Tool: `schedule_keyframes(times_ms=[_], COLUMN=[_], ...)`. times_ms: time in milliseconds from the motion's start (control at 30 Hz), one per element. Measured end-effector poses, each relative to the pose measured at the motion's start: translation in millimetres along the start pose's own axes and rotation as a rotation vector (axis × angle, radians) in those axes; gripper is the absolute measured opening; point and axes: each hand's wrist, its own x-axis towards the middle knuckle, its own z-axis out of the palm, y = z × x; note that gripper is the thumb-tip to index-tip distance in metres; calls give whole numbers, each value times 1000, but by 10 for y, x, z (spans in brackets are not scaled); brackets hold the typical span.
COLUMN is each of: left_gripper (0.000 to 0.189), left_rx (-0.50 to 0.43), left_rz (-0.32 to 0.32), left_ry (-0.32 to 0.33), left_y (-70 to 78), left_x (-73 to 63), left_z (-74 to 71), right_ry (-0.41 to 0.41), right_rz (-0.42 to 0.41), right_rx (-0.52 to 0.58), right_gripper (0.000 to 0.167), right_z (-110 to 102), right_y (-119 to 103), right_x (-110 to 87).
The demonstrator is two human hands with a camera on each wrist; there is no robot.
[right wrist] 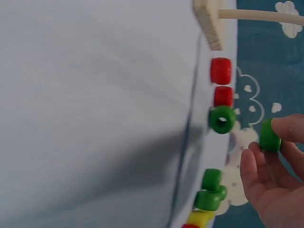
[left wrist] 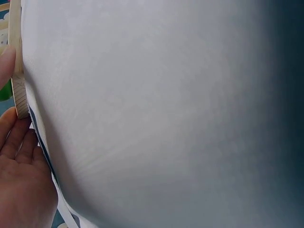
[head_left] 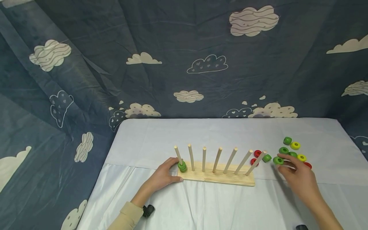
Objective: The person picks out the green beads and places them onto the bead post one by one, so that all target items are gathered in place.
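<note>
A wooden pegboard (head_left: 227,179) with a row of several upright pegs lies on the white-covered table. My left hand (head_left: 164,175) grips its left end, thumb at the front edge and fingers toward the back. Green beads (head_left: 182,167) sit stacked at the foot of the leftmost peg. To the right of the board, my right hand (head_left: 302,178) pinches a green bead (right wrist: 270,137) between thumb and fingers, held above the table. Loose beads lie around that hand, among them a green bead (head_left: 266,158) and a yellow bead (head_left: 295,145).
Two red beads (head_left: 257,153) lie behind the board's right end. Another red bead (head_left: 308,165) is partly hidden by the right hand. A dark cloud-patterned cloth (head_left: 172,80) hangs behind the table. A small black object (head_left: 148,210) shows beside the left sleeve.
</note>
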Motion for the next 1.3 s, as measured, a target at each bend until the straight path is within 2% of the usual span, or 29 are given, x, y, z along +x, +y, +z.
schedule_keyframes(times_ms=[233, 733, 1133, 1300], left_gripper=[75, 74, 75, 74], left_rx=[2, -15, -8, -1], left_rz=[1, 24, 22, 17], left_ry=[-1, 5, 0, -1], left_y=[-20, -19, -10, -2], left_x=[1, 1, 3, 4], left_z=[5, 8, 5, 4], right_ry=[62, 151, 184, 207], right_rz=[-53, -74, -197, -253], right_rx=[-4, 26, 26, 66], right_gripper=[43, 48, 52, 52], right_z=[-117, -322, -503, -567], right_y=[-189, -564, -831, -969], right_x=[-32, -39, 6, 21])
